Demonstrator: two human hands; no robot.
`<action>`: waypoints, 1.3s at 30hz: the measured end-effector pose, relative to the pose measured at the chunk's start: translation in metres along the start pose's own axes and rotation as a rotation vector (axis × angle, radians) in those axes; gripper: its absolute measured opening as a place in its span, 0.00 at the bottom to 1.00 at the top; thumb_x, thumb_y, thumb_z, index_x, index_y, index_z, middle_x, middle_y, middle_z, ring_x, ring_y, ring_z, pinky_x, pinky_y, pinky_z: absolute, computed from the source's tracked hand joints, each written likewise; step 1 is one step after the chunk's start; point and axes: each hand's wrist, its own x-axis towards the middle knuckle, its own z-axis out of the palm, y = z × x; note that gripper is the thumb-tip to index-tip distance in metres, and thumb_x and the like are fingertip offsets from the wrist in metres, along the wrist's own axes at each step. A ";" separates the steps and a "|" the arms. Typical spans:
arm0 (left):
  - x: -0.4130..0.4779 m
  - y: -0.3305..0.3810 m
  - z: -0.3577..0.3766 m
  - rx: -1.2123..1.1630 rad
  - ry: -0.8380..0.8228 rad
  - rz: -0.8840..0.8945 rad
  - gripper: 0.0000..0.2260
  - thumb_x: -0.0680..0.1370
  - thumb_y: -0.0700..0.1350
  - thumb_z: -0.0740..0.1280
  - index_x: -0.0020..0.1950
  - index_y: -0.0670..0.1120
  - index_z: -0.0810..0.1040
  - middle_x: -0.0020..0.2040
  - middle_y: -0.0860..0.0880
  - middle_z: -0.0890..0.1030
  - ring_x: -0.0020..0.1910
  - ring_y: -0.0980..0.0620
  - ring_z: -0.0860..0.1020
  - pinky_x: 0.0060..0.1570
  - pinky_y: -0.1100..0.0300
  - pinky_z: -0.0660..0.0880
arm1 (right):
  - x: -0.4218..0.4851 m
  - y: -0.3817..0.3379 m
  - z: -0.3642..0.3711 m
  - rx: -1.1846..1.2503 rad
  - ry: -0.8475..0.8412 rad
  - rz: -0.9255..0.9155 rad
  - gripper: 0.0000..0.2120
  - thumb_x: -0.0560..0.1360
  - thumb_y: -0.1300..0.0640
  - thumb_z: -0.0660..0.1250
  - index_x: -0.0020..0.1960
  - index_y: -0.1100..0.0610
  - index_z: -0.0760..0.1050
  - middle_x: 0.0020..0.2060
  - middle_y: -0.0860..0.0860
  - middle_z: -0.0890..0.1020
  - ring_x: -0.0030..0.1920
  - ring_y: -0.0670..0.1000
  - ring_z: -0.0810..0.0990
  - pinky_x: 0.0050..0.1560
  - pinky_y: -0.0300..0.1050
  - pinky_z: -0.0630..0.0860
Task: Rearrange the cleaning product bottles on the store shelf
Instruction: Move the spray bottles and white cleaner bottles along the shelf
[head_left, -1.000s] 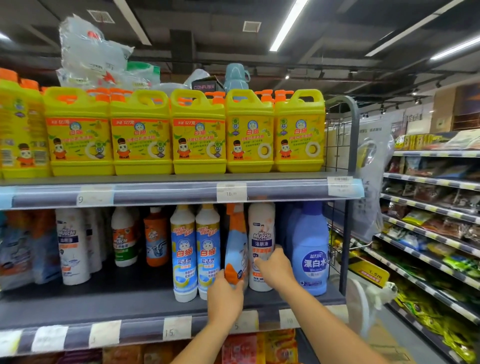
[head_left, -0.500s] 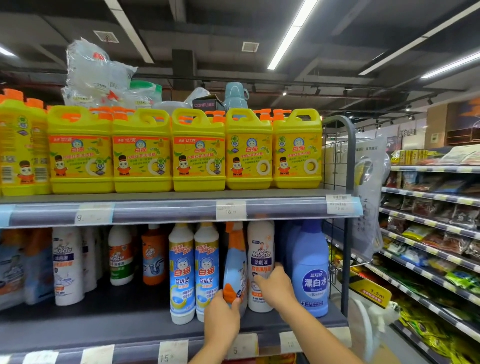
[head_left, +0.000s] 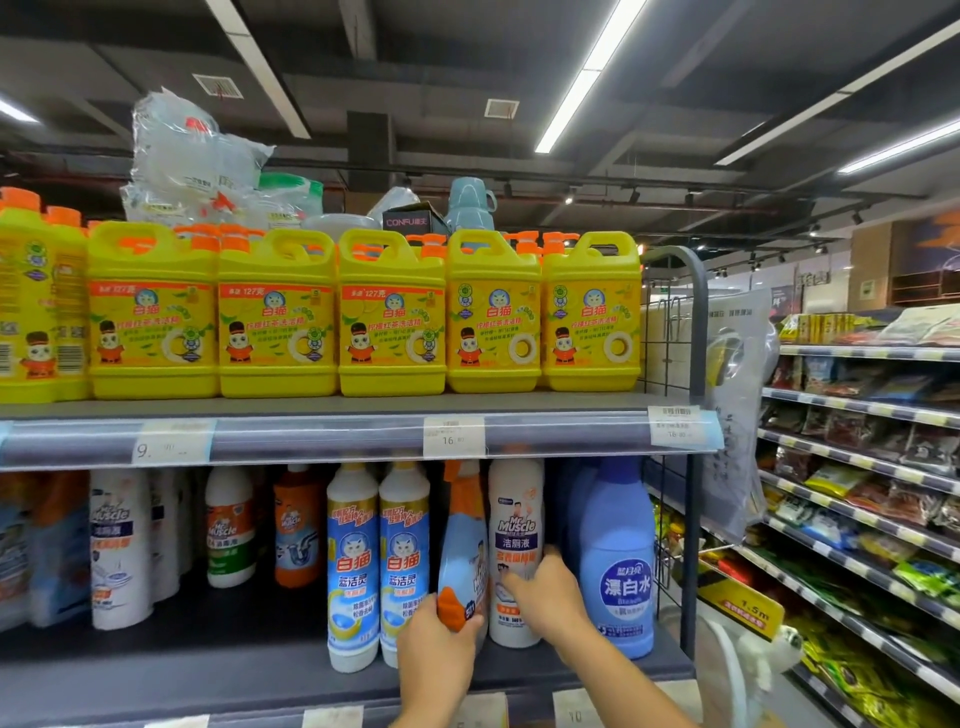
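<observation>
Seen from the head camera, both hands are at the right end of the lower shelf (head_left: 208, 670), beneath a row of yellow jugs (head_left: 389, 317). The left hand (head_left: 439, 649) is clasped round the foot of the spray bottle (head_left: 462, 551). This slim blue-and-orange bottle stands between two blue-label bottles (head_left: 379, 561) on its left and the white bottle (head_left: 515, 525) on its right. The right hand (head_left: 545, 597) sits on the white bottle's lower half, thumb across the label, fingers reaching round its right flank beside the blue bleach bottle (head_left: 618, 566). Those fingers are smeared by motion, so the grip looks closed, but how firm it is I cannot say.

Both bottles look like stiff plastic with glossy, likely slick labels, and if full they should carry moderate weight. The spray bottle is tall and narrow, and its top is hidden behind the upper shelf's price rail. Held only at the foot it may tip, so a hold nearer the waist would steady it. The white bottle is a plain cylinder — best taken mid-body. The neighbours stand close, so either bottle should come straight out toward the near edge.
</observation>
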 end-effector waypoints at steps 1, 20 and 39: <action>0.000 0.000 0.001 -0.005 0.012 0.001 0.13 0.69 0.47 0.76 0.49 0.48 0.77 0.42 0.53 0.80 0.40 0.57 0.76 0.39 0.66 0.69 | 0.001 0.001 0.000 -0.014 -0.010 -0.003 0.20 0.72 0.57 0.72 0.60 0.58 0.68 0.56 0.56 0.81 0.55 0.55 0.80 0.54 0.47 0.78; 0.004 0.002 0.014 0.036 -0.002 -0.015 0.17 0.66 0.46 0.78 0.46 0.47 0.72 0.41 0.50 0.77 0.42 0.51 0.75 0.42 0.61 0.70 | -0.003 0.011 0.002 -0.079 -0.035 -0.042 0.21 0.65 0.57 0.79 0.49 0.53 0.70 0.51 0.53 0.83 0.51 0.52 0.82 0.48 0.41 0.78; 0.009 -0.001 -0.007 -0.008 -0.072 -0.005 0.19 0.62 0.47 0.78 0.50 0.45 0.80 0.46 0.48 0.85 0.45 0.51 0.81 0.45 0.63 0.76 | -0.007 0.003 0.000 -0.063 -0.021 -0.043 0.20 0.65 0.57 0.78 0.50 0.55 0.71 0.48 0.54 0.83 0.43 0.50 0.80 0.43 0.40 0.77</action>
